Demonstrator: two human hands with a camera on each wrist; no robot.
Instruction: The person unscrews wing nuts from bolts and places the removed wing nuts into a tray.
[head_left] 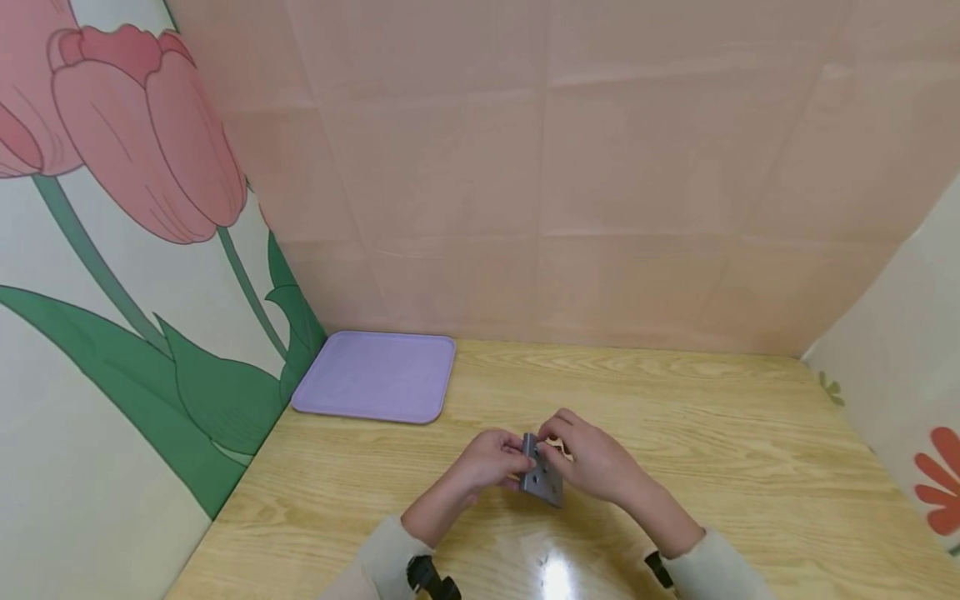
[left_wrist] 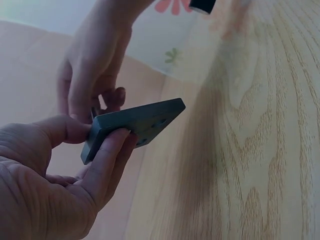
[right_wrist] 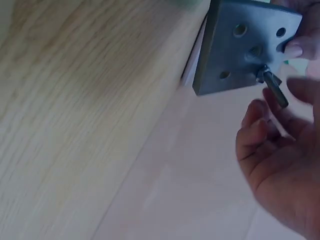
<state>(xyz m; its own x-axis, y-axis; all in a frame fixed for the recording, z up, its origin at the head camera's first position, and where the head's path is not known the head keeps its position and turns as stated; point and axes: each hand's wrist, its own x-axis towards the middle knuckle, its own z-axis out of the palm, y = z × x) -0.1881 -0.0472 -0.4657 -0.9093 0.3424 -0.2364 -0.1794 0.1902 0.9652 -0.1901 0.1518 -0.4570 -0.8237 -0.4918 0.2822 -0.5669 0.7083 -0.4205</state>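
A grey metal plate [head_left: 543, 483] with several round holes is held tilted above the wooden table. My left hand [head_left: 491, 460] pinches it by one edge, thumb on one side and fingers on the other [left_wrist: 137, 122]. From one hole of the plate [right_wrist: 250, 45] a short dark metal pin [right_wrist: 276, 90] sticks out; whether it is threaded I cannot tell. My right hand [head_left: 592, 458] is at the plate's face, its thumb and curled index finger around the pin. In the right wrist view, the right hand's [right_wrist: 290, 155] other fingers are curled beneath the pin.
A purple tray [head_left: 375, 377] lies at the table's back left. The wooden table [head_left: 712, 433] meets a pink-covered wall [head_left: 600, 167] behind. Side walls with painted flowers stand to the left [head_left: 135, 133] and right [head_left: 937, 483].
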